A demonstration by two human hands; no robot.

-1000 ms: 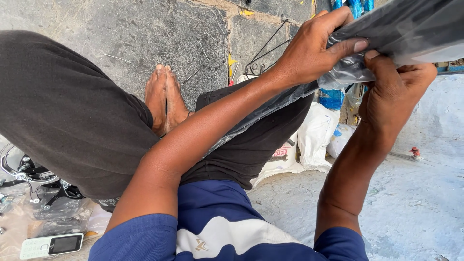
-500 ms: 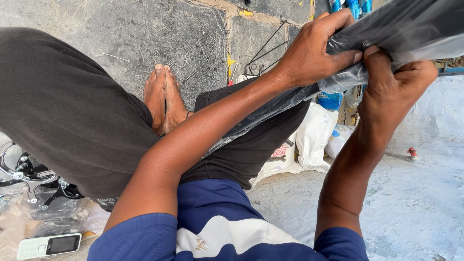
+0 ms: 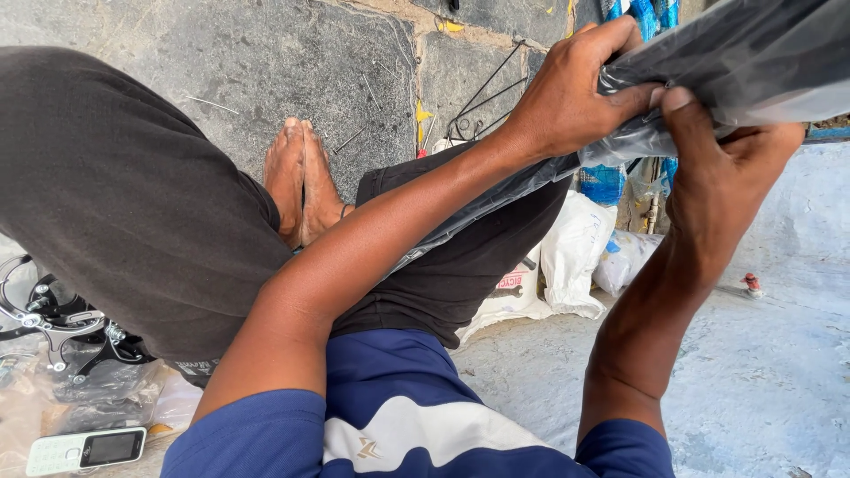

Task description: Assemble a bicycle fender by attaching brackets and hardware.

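Stone floor below, both hands' grip, left hand (image 3: pixel 567 97) and right hand (image 3: pixel 722 168), closed on dark plastic-wrapped package (image 3: pixel 735 62).

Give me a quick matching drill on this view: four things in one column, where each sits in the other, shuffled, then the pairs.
Things:
1. left hand
2. right hand
3. small phone
4. white bags

Places:
A. on the ground, bottom left corner
B. gripping the dark plastic-wrapped item from above
C. on the floor under the raised arms
D. gripping the wrap from below

Pairs: 1-B, 2-D, 3-A, 4-C
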